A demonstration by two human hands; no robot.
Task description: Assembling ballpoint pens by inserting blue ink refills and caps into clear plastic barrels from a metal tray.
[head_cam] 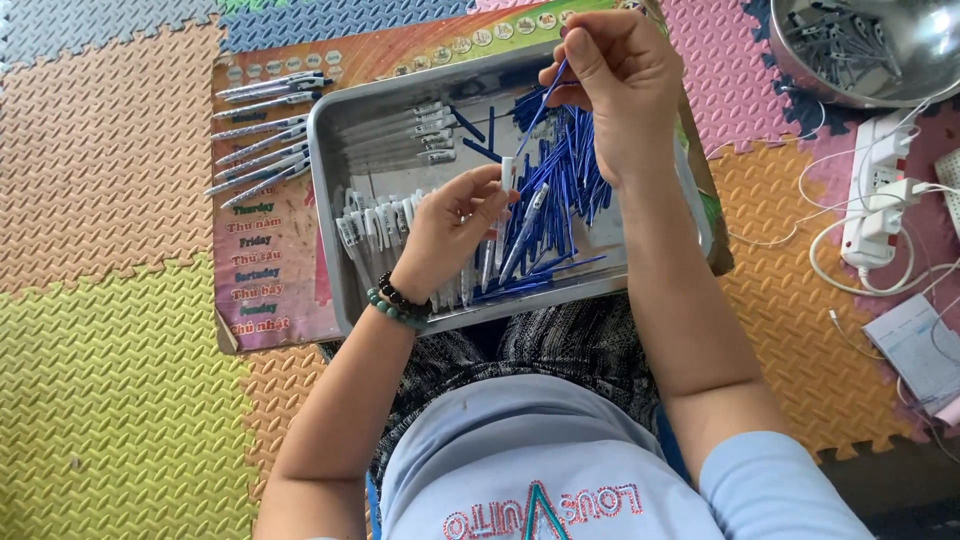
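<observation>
A grey metal tray (330,150) lies in front of me on a colourful board. It holds a heap of thin blue pen refills (570,190) on the right and white pen barrels (375,225) on the left. My left hand (450,225), with bead bracelets at the wrist, holds a white pen barrel (507,175) upright over the tray. My right hand (615,75) pinches a blue refill (545,100) above the heap, its tip slanting down toward the barrel.
Several assembled white pens (262,135) lie in a row on the board left of the tray. A steel bowl (870,50) of small dark parts sits top right. A white power strip (875,190) with cables and a notepad (915,350) lie on the foam floor mats.
</observation>
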